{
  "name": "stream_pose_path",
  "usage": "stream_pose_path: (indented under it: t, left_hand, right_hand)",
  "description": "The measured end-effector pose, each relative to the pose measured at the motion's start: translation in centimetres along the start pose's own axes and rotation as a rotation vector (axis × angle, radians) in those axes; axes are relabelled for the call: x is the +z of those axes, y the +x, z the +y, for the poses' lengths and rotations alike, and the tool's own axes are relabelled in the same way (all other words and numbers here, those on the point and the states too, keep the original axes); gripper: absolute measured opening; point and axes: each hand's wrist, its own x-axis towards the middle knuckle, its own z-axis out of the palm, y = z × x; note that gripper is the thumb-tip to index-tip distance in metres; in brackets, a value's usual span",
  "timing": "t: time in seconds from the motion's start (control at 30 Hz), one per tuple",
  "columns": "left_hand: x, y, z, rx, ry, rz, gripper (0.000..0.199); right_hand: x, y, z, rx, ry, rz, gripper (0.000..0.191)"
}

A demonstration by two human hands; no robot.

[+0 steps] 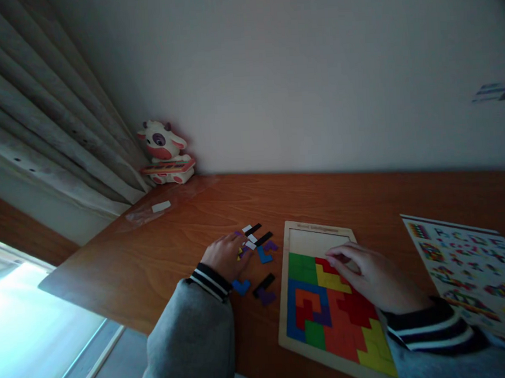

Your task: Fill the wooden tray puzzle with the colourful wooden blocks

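Note:
My left hand [227, 257] reaches over a loose cluster of puzzle pieces, its fingers stretched out and touching or just above them. Around it lie black bars [264, 238], white pieces [250, 244], a blue piece [264, 255] and a purple piece [271, 245]. My right hand [367, 270] is above the wooden puzzle board [284, 300], thumb and forefinger pinched together at a red piece [324, 263] beside a yellow piece [331, 279]. Whether the pinch holds anything is hidden. Coloured pieces fill the board's nearer part; its far end shows bare wood.
A blue piece [241, 287], a black bar [264, 285] and a purple piece [265, 296] lie left of the board. A printed pattern sheet [472, 268] lies at right. A toy cow with a keyboard [166, 154] and clear plastic wrapping [141, 216] are at the back left.

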Motion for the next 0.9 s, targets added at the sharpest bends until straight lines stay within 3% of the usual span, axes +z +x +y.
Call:
stream_pose_path:
  t: [0.1, 0.17, 0.33, 0.43, 0.7, 0.8, 0.9]
  left_hand:
    - [-0.2, -0.6, -2.0, -0.208, 0.040, -0.079, 0.028]
    - [-0.2, -0.9, -2.6, -0.268, 0.051, -0.141, 0.032]
    - [-0.8, -1.1, -2.2, -0.311, 0.033, -0.242, 0.024]
    - [-1.0, -1.1, -2.0, -0.304, 0.032, -0.247, 0.017]
    - [-0.9, -1.2, -2.4, -0.314, 0.011, -0.223, 0.022]
    - [-1.2, -1.4, -2.5, -0.324, -0.003, -0.236, 0.021]
    - [-1.3, -1.7, -2.6, -0.318, -0.008, -0.234, 0.017]
  right_hand:
    - [0.4, 0.2, -1.6, -0.056, -0.028, -0.015, 0.023]
    - [0.8, 0.2, -3.4, -0.111, -0.047, -0.046, 0.020]
    - [2.7, -0.5, -8.7, -0.192, -0.037, -0.149, 0.016]
    - [4.1, -1.5, -10.8, -0.214, -0.020, -0.295, 0.023]
    - [5.9, -2.7, -13.5, -0.191, -0.094, -0.515, 0.028]
    - [6.4, -2.8, -13.5, -0.181, -0.122, -0.503, 0.027]
    - [6.9, -2.9, -13.0, -0.205, -0.149, -0.445, 0.048]
